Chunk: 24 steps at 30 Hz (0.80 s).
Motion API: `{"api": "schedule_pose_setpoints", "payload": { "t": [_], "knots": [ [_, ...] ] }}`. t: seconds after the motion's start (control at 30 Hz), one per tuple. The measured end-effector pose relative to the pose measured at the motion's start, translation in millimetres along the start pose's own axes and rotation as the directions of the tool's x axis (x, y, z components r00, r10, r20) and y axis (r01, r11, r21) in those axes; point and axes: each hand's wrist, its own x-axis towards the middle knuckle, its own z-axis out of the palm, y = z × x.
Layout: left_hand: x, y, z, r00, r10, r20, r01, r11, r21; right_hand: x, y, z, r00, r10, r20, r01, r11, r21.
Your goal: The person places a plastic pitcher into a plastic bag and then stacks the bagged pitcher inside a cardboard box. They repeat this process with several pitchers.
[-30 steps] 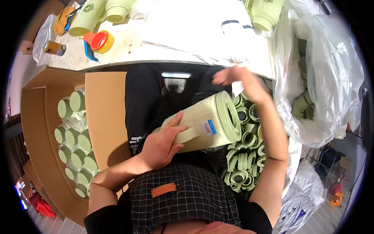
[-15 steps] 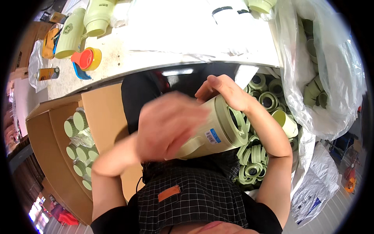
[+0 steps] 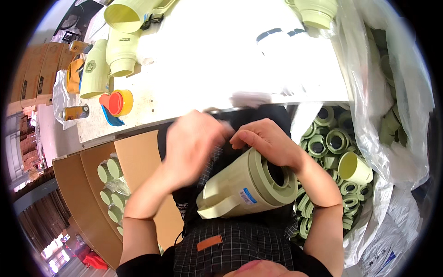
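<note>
A light green insulated jug (image 3: 228,184) lies tilted across my lap, its handle toward me and its round open collar facing right. A blue and white label (image 3: 248,196) is on its side. My right hand (image 3: 265,141) is over the far side of the collar, wrist near the opening, fingers curled together; what they hold, if anything, is hidden. My left hand (image 3: 191,145) is raised beyond the jug, apart from it and close to my right fingertips. Motion smears its fingers. A pale blurred thing (image 3: 251,98) sits at the table edge past my hands.
Green jug bodies (image 3: 122,53), a red and yellow round piece (image 3: 121,102) and a small can (image 3: 75,112) stand on the white table (image 3: 207,55). An open carton (image 3: 85,184) of green parts is at left. Green rings and a cup (image 3: 355,167) fill a bag at right.
My left hand has come off the jug and moved up beside my right fingertips. The right fingers have curled in. The whole view has shifted, so the table sits lower in it.
</note>
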Motion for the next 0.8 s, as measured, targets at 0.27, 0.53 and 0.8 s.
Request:
{"api": "schedule_pose_setpoints", "payload": {
  "t": [0.27,0.53,0.8],
  "knots": [
    [117,-94,59,0.978,-0.108,-0.180,0.128,0.986,0.104,5,-6,7,0.990,-0.115,-0.083,0.111,0.992,-0.052],
    [127,-104,72,0.980,-0.140,-0.142,0.150,0.987,0.061,6,3,0,0.986,-0.112,-0.124,0.102,0.991,-0.083],
    [135,-104,66,0.956,-0.276,-0.095,0.279,0.960,0.018,2,-2,-1,0.992,-0.038,-0.119,0.023,0.992,-0.123]
  ]
}}
